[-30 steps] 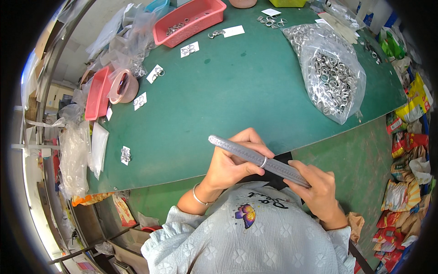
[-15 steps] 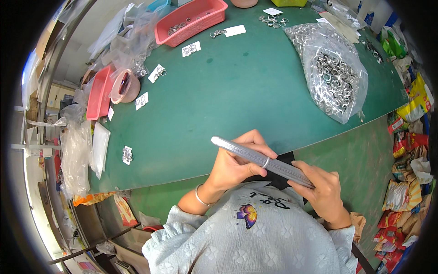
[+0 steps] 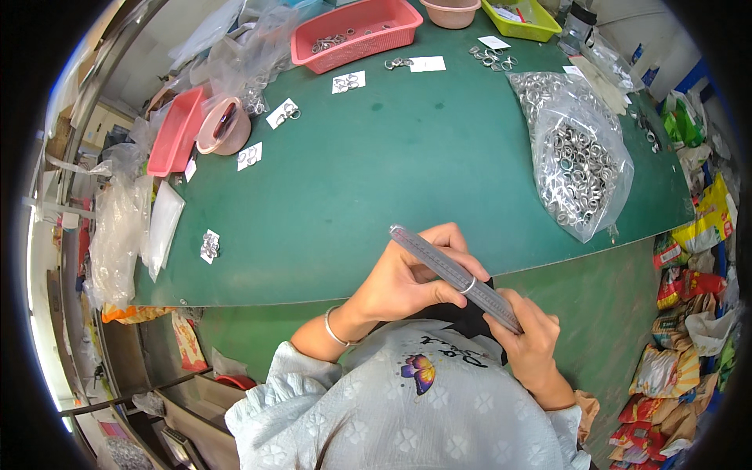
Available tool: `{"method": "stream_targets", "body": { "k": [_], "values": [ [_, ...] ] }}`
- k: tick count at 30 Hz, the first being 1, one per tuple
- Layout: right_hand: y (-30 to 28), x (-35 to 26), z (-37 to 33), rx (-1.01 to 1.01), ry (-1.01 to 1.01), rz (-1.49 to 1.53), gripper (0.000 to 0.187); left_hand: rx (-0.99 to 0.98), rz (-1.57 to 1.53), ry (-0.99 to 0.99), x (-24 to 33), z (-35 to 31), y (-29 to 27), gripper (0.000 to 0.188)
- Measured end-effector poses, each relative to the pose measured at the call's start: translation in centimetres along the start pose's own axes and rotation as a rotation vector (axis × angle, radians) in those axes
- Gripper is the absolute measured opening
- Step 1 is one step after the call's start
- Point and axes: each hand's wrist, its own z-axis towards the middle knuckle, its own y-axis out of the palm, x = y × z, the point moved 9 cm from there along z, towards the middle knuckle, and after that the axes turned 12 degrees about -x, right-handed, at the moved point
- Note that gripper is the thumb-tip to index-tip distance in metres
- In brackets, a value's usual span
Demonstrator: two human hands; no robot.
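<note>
Over the near edge of the green bench [image 3: 407, 180], just in front of the person's chest, a long grey ring-sizing stick [image 3: 454, 276] slants from upper left down to lower right. The left hand [image 3: 407, 278] curls around its middle, fingers over the top and thumb beneath, touching a small silver ring [image 3: 468, 285] that sits threaded on the stick. The right hand [image 3: 533, 341] closes around the stick's lower end, fingers wrapped over it. A thin bangle [image 3: 334, 329] circles the left wrist.

Farther back on the bench, to the right, lies a clear plastic bag of metal rings [image 3: 576, 157], bulging and tilted toward the edge. At the far side stands a pink basket [image 3: 356, 33] with a few rings inside, and beside it small white cards [image 3: 348, 81] carrying ring clusters are scattered about; another such card [image 3: 209, 245] lies near the left edge. A pink tray [image 3: 174, 133] and a round pink bowl [image 3: 223, 129] rest at the left, next to loose clear plastic bags [image 3: 117, 227]. A yellow-green tray [image 3: 521, 17] sits at the far right corner. Colourful snack packets [image 3: 689, 282] pile up on the floor to the right of the bench.
</note>
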Motion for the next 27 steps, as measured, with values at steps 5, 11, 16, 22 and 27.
{"method": "stream_targets", "body": {
  "k": [5, 11, 16, 22, 27],
  "values": [
    [0.1, 0.0, 0.2, 0.022, -0.006, 0.033, 0.035, -0.025, -0.043, -0.009, 0.1, 0.4, 0.1, 0.029],
    [0.1, -0.2, 0.6, -0.033, 0.017, 0.074, 0.033, -0.043, -0.146, -0.025, -1.5, 0.6, -0.6, 0.034],
    [0.4, -0.5, 0.8, -0.181, 0.061, 0.106, 0.036, -0.11, -0.206, -0.016, -2.4, 0.4, -1.1, 0.031],
    [0.7, -0.9, 1.1, -0.256, 0.091, 0.168, 0.036, -0.084, -0.227, 0.026, -3.4, 0.1, -1.7, 0.032],
    [0.9, -0.8, 1.4, -0.288, 0.13, 0.22, 0.033, -0.091, -0.28, 0.073, -3.8, -0.1, -2.1, 0.031]
  ]
}}
